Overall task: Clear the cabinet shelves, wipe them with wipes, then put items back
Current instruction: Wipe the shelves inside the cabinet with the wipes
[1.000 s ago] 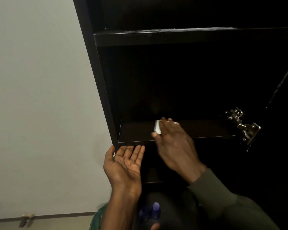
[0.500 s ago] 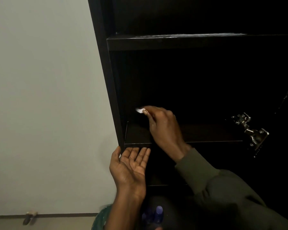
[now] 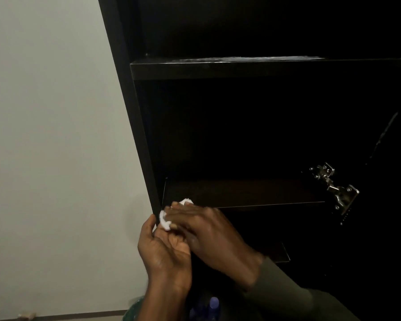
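The wipe (image 3: 166, 220) — a small crumpled white wad — is pinched in the grip of the right hand (image 3: 208, 235), just at the front left corner of the lower shelf (image 3: 241, 193) of the cabinet (image 3: 134, 140). The right hand is laid palm down, fingers curled over the wad, a green sleeve (image 3: 287, 295) seen behind the wrist. The left hand (image 3: 164, 249) is cupped beneath it, palm up, fingers loosely bent and touching the right hand; nothing is gripped by it. The shelves are dark, flat, matte boards; a shiny metal hinge (image 3: 333, 186) is fixed at the right.
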Action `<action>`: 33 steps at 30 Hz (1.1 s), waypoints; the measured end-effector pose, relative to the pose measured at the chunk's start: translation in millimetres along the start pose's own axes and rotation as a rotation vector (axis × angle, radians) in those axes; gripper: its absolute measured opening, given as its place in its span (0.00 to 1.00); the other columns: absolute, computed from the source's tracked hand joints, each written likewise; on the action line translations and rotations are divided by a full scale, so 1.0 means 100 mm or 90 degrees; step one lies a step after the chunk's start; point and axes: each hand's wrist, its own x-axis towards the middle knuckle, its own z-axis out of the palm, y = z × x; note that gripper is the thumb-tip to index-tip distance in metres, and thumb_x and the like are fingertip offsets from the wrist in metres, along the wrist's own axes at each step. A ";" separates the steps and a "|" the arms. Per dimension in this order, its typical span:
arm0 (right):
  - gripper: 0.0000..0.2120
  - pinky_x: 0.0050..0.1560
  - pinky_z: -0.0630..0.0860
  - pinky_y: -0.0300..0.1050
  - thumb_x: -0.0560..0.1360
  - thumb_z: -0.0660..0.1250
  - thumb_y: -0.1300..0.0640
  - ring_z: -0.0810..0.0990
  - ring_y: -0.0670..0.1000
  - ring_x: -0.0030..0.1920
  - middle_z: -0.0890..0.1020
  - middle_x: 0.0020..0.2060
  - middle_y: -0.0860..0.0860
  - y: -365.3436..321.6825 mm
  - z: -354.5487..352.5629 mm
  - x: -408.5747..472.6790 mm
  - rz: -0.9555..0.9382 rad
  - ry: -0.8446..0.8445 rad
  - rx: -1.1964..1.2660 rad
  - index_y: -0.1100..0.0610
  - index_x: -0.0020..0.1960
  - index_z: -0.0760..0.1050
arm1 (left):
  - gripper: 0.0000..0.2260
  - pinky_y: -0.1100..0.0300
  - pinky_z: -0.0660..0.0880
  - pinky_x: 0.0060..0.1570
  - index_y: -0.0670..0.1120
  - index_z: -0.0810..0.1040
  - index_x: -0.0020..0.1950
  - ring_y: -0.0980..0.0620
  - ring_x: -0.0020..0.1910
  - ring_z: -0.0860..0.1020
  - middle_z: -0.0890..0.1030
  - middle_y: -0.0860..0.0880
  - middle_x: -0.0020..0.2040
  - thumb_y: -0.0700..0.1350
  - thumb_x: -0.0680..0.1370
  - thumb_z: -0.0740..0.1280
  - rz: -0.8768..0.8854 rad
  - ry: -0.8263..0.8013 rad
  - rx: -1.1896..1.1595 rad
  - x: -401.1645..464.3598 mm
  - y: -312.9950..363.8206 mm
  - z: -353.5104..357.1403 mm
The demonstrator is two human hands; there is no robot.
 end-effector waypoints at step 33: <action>0.37 0.77 0.52 0.46 0.77 0.41 0.31 0.57 0.52 0.77 0.64 0.75 0.50 0.65 -0.50 -0.28 0.346 0.080 -0.351 0.52 0.77 0.57 | 0.29 0.41 0.67 0.70 0.41 0.58 0.78 0.33 0.69 0.70 0.65 0.36 0.75 0.53 0.81 0.58 -0.012 0.009 -0.009 -0.07 -0.02 0.05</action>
